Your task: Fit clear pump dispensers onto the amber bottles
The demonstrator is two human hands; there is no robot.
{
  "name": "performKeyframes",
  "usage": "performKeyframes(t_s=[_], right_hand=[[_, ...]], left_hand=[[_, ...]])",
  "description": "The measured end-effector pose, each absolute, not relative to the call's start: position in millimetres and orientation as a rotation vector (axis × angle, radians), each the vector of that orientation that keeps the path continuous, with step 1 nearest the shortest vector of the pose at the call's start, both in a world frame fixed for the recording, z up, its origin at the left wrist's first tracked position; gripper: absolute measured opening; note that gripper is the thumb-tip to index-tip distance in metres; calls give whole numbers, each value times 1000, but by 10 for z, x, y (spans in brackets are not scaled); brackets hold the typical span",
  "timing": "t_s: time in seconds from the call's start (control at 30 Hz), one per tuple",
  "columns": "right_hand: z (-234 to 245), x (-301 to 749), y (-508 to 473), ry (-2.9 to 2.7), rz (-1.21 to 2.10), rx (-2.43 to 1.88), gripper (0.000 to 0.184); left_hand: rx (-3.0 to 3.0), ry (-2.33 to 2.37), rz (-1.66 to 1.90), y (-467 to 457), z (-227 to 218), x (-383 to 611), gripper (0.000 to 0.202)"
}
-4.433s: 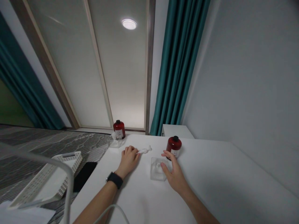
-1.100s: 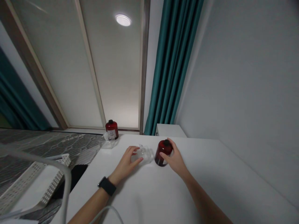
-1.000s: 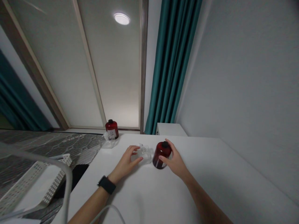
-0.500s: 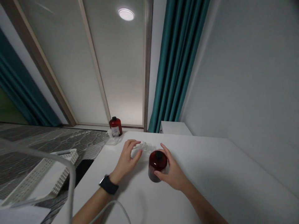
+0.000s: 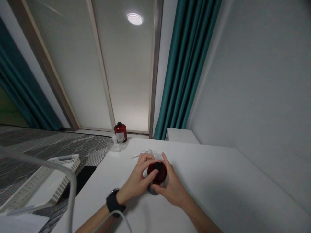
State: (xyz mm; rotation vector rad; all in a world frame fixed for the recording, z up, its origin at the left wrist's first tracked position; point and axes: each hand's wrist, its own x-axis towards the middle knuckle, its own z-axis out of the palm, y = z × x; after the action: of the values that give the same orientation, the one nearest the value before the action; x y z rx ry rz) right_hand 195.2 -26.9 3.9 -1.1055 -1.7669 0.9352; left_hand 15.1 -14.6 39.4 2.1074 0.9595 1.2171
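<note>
A dark red round bottle [image 5: 159,173] with a black cap stands on the white table [image 5: 213,194] in front of me. My right hand [image 5: 171,187] wraps around its right side and base. My left hand [image 5: 138,181], with a black watch on the wrist, has its fingers curled over the bottle's top at the cap. Just behind the hands lies a clear plastic piece with a white pump part [image 5: 145,152], touched by neither hand.
A second red bottle [image 5: 120,132] stands on a clear container [image 5: 116,147] at the table's far left corner. A white perforated basket [image 5: 46,184] and a black flat object [image 5: 79,181] lie left of the table. Teal curtains and a small white cabinet [image 5: 181,136] stand behind.
My right hand has pulled the red bottle nearer to me. My left hand has left the clear plastic piece and closed over the bottle's cap.
</note>
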Motion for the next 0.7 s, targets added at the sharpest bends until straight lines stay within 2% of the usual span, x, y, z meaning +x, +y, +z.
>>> performKeyframes(t_s=[0.3, 0.7], right_hand=[[17, 1938, -266, -1708, 1003, -1107, 112], [-41, 1914, -235, -1730, 891, -1103, 110]], left_hand=[[1942, 954, 1253, -172, 329, 198, 28], [1948, 985, 1318, -184, 359, 250, 24]])
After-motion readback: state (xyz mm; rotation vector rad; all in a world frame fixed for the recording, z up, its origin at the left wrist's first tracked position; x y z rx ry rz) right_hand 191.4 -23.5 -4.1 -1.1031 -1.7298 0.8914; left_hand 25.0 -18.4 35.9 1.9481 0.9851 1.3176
